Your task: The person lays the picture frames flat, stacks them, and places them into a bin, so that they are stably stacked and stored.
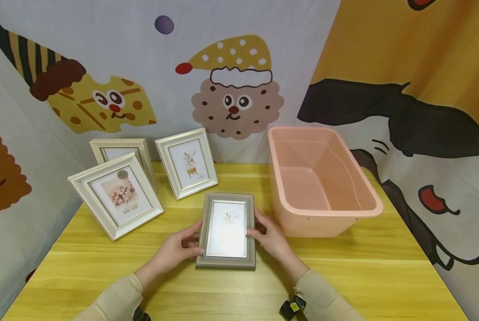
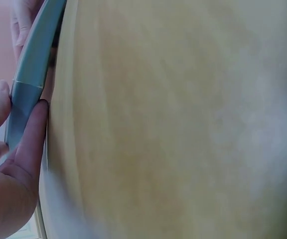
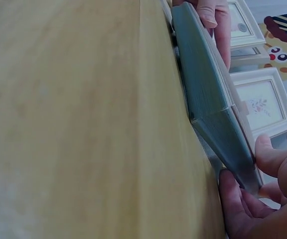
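Observation:
A taupe picture frame [image 1: 250, 223] with a pale print stands between both hands in the head view. My left hand [image 1: 177, 247] grips its left side, and my right hand [image 1: 272, 236] holds the right side. Both thumbs lie on the front face. In the left wrist view, fingers [image 2: 31, 134] reach beneath the frame [image 2: 26, 112]. The right wrist view shows the frame [image 3: 203, 74] tilted, its near edge low by the tabletop and the far part raised, with right-hand fingers [image 3: 235, 204] under it.
A pink plastic tub [image 1: 299, 220] stands right of the hands. At the back left are a white frame with a flower print [image 1: 103, 178], a cream frame [image 1: 119, 142] behind it and a white frame with a plant print [image 1: 167, 156]. A cartoon-printed curtain [image 1: 239, 18] hangs behind the wooden table [image 1: 175, 294].

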`<action>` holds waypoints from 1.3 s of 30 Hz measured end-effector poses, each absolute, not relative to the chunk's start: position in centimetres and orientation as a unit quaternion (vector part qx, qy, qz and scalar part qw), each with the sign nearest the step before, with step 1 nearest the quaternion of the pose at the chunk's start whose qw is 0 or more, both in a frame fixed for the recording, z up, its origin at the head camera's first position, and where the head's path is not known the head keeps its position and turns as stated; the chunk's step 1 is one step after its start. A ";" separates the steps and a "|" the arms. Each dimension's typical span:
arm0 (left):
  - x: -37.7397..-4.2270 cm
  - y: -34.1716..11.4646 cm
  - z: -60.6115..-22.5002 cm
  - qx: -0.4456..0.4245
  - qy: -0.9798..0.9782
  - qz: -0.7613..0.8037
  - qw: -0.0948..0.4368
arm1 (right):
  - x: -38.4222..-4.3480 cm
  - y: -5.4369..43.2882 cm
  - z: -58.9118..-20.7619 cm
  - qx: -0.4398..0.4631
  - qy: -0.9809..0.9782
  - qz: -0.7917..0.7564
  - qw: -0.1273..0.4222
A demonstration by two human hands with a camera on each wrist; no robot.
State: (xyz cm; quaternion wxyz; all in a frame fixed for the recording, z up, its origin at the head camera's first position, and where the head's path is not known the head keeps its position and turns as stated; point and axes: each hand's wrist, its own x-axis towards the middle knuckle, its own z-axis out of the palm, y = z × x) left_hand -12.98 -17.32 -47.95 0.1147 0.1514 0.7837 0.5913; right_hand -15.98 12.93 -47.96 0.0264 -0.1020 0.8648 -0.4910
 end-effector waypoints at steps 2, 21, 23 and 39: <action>-13.0 -17.3 -47.9 0.150 0.783 0.593 0.118 | -16.0 12.9 -48.0 -0.110 0.867 -0.485 0.018; -13.4 -17.3 -47.9 0.178 0.851 0.492 0.042 | -16.0 12.5 -47.9 -0.119 0.891 -0.439 0.011; -13.3 -17.2 -47.8 0.179 0.850 0.493 0.044 | -15.9 12.5 -47.9 -0.119 0.890 -0.439 0.012; -13.2 -16.9 -47.3 0.186 0.861 0.472 0.041 | -15.5 12.6 -48.2 -0.133 0.885 -0.446 0.007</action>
